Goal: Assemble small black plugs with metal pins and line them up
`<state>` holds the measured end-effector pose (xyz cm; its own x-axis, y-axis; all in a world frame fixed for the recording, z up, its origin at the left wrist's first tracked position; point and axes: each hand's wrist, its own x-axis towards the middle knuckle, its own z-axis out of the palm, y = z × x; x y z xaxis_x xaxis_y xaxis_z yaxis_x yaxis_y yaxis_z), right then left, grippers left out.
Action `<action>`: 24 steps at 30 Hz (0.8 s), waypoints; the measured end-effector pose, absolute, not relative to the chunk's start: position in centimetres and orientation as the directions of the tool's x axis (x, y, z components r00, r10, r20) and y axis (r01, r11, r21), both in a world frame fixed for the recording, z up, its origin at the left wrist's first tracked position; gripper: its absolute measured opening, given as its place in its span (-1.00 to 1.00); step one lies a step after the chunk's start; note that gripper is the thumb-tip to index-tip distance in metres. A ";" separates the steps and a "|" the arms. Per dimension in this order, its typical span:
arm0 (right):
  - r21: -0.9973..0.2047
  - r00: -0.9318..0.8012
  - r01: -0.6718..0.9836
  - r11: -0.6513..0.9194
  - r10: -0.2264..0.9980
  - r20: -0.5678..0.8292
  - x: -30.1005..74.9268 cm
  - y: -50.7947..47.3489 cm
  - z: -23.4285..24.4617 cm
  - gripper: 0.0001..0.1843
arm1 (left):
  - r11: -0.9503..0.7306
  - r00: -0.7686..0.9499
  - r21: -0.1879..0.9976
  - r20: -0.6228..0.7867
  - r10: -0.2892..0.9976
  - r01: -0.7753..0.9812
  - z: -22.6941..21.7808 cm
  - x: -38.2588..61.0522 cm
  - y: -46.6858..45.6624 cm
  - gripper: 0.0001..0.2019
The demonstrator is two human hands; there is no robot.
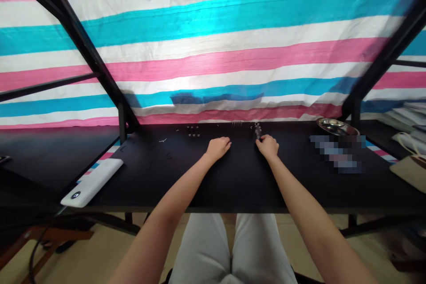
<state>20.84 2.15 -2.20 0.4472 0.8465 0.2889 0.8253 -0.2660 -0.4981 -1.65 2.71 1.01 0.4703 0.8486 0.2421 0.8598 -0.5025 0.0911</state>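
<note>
Both my arms reach forward over a black table (pixel 233 177). My left hand (pixel 218 147) rests on the tabletop with its fingers curled under, and nothing shows in it. My right hand (pixel 268 145) is closed in a pinch on a short strand of small pale beads (pixel 257 131) that stands up from its fingertips. Just behind the hands lie a small cluster of dark beads (pixel 193 131) and a tiny row of pale pieces (pixel 237 122). They are too small to make out further.
A white power bank (pixel 93 182) lies on the table's left corner. A metal bowl (pixel 336 126) sits at the back right, beside a blurred-out patch. Black frame posts (pixel 121 120) rise at both sides before a striped tarp. Papers and a bag lie far right.
</note>
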 end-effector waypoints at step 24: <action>-0.508 0.435 0.822 -0.257 0.859 0.269 21.4 3.6 -2.3 -0.71 | -0.566 0.478 0.102 0.426 0.768 0.818 -0.2 7.3 5.3 -0.67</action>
<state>21.38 3.63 -2.26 0.4348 0.8594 0.2689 0.8220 -0.2568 -0.5082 7.33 5.31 -0.24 0.4784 0.7678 0.4261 0.8180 -0.5662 0.1018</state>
